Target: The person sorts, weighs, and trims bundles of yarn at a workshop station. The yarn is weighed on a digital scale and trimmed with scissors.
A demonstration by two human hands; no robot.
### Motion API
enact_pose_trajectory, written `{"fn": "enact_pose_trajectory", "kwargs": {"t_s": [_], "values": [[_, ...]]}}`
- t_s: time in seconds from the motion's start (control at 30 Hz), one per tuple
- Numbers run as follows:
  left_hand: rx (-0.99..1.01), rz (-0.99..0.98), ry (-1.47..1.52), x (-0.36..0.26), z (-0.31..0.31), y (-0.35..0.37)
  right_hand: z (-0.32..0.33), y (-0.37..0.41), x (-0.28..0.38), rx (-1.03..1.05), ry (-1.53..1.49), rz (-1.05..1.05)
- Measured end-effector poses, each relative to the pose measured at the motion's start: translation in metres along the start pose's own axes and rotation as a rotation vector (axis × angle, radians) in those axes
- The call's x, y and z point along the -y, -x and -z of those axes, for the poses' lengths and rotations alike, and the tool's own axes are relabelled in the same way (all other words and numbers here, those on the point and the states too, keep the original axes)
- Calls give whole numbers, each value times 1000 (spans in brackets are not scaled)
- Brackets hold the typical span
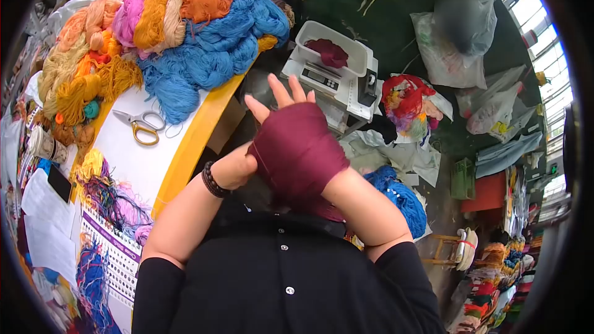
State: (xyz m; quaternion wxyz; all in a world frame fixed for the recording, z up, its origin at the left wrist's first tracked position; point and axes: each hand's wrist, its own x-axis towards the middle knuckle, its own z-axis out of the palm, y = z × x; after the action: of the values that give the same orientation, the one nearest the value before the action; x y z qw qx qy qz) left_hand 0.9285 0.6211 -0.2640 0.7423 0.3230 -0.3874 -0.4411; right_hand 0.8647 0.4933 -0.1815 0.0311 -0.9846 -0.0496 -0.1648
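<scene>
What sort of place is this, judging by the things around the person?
Probably a yarn workshop: heaps of coloured yarn on the table, a weighing scale with maroon yarn in its tray, and scissors.

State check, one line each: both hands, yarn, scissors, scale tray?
right hand: fingers spread, upright
maroon yarn: wound round the right hand
left hand: closed, against the yarn
scissors: shut, flat on the table
scale tray: holds a red bundle
</scene>
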Motion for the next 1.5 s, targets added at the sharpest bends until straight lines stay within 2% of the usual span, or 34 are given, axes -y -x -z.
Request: {"fn": "enact_pose_trajectory", "kwargs": {"t_s": [0.03,0.07,0.13,0.17,0.23,0.27,0.3,0.33,0.37,0.4,0.43,0.5,0.53,0.63,0.7,0.73,0.8,0.83,0.9,0.93,0.97,1.0,1.07,1.1,1.13,1.17,1.23,1.3,1.33,1.4,1.47,1.5], "values": [[28,1,169,0,-10,-3,6,-5,-3,16,-16,29],[357,136,197,-4,0,-8,2,-10,-13,29,-47,60],[369,150,145,-5,-6,-13,-8,-16,-28,202,-196,50],[282,166,192,-11,-10,-11,-18,-16,-40,247,-311,76],[233,245,226,-18,3,-11,-23,-25,-48,320,-800,80],[146,175,266,-22,2,-12,-8,-33,-47,701,-637,-17],[86,146,299,-27,4,-16,-23,-21,-47,624,-962,-102],[-24,168,293,-30,7,-18,-30,-7,-46,621,-995,-237],[-46,204,316,-38,9,-21,-37,7,-45,607,-1029,-373],[-112,189,293,-40,12,-23,-46,16,-44,588,-950,-390],[-180,161,284,-45,16,-23,-37,19,-41,679,-899,-408],[-160,144,392,-55,29,-23,-40,34,-32,841,-896,-421],[-136,103,399,-61,35,-23,-39,37,-27,907,-786,-266],[-38,-25,496,-78,45,-19,-68,69,-24,862,-845,-275],[-33,-52,563,-87,45,-17,-84,80,-18,631,-1139,-210],[-93,-31,577,-91,42,-16,-84,81,-13,663,-1234,-223],[-166,-62,541,-80,48,-15,-76,67,-14,760,-960,-195],[-257,-60,504,-73,48,-13,-76,58,-13,674,-867,-330],[-395,-37,553,-50,55,-6,-75,34,-20,343,-490,-447],[-482,-20,574,-35,67,-1,-68,14,-25,253,-405,-475],[-577,-44,627,-15,81,3,-61,-6,-26,107,-472,-501],[-721,-42,644,6,91,7,-63,-26,-26,-22,-539,-444],[-846,72,647,42,99,18,-61,-69,7,-131,-637,-163],[-828,102,623,55,96,23,-82,-81,23,-100,-835,-120],[-737,89,552,62,87,30,-73,-101,51,-14,-661,29],[-638,59,471,66,79,35,-94,-115,71,120,-782,49],[-542,17,359,70,68,41,-142,-142,104,230,-816,155],[-706,110,511,66,63,38,-189,-161,132,262,-709,173],[-679,23,532,74,62,44,-201,-169,144,310,-684,133],[-827,62,452,90,66,56,-219,-178,157,439,-605,53],[-847,73,327,111,76,64,-240,-178,156,405,-563,85],[-837,81,483,108,78,64,-238,-178,156,368,-506,121]]}}
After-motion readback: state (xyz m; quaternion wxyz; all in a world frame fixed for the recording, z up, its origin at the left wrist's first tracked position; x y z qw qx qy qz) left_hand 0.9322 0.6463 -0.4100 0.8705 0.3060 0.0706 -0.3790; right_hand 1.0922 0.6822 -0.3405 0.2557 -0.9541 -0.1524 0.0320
